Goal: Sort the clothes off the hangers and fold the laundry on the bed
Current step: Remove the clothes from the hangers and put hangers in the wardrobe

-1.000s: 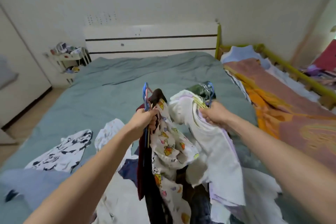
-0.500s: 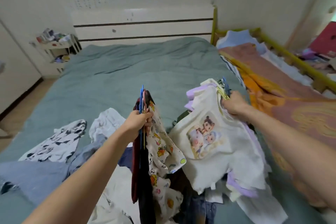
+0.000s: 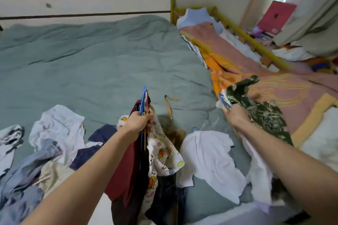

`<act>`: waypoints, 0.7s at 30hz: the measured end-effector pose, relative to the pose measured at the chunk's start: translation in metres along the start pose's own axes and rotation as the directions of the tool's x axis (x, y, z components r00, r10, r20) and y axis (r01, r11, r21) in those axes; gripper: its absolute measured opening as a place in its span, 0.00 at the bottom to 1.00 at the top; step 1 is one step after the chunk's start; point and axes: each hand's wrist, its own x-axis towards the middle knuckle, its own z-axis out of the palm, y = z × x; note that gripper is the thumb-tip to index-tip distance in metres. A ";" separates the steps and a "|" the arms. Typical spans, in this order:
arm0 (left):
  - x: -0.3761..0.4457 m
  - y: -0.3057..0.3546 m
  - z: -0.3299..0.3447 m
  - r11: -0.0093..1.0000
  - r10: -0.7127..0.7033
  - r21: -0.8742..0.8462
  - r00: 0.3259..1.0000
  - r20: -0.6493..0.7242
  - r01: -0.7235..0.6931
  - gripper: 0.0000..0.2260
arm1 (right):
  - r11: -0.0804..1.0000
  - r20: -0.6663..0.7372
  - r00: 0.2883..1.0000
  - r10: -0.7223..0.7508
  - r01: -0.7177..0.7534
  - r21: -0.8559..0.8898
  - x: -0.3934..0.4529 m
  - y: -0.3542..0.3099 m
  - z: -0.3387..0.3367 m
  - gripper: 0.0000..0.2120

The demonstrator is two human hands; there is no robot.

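Head view, with the wrinkled grey-green bed sheet (image 3: 95, 64) as landmark. On its near left edge lie a crumpled white cotton garment (image 3: 60, 126) and a soft grey-blue one (image 3: 31, 166). Over its near middle the left hand (image 3: 139, 124) has its grip curled tight round thin blue hangers (image 3: 143, 100) carrying a limp maroon garment (image 3: 126, 168) and a cartoon-printed white cloth (image 3: 161, 153). Right of that, a flat rumpled white shirt (image 3: 210, 159) lies on the sheet. At the sheet's right edge the right hand (image 3: 237, 117) pinches a blue hanger (image 3: 223, 101) with a dark green patterned garment (image 3: 261, 115), beside the pink-and-orange blanket (image 3: 237, 55).
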 end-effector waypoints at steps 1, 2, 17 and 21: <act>0.012 -0.009 0.006 1.000 -0.022 -0.019 1.000 0.006 0.022 0.14 | 0.999 0.030 0.999 0.039 -0.040 0.023 0.010 0.009 0.020 0.12; 0.024 -0.018 0.013 0.998 -0.046 -0.035 0.999 -0.001 0.046 0.14 | 0.995 0.063 0.995 0.078 -0.082 0.054 0.019 0.019 0.038 0.12; 0.122 -0.088 0.062 0.961 -0.265 -0.074 0.964 0.008 0.265 0.10 | 0.565 0.658 0.721 0.217 -0.642 0.518 0.141 0.027 0.229 0.10; 0.129 -0.088 0.059 0.955 -0.283 -0.083 0.959 0.015 0.284 0.09 | 0.616 0.615 0.734 0.289 -0.634 0.467 0.135 0.021 0.260 0.16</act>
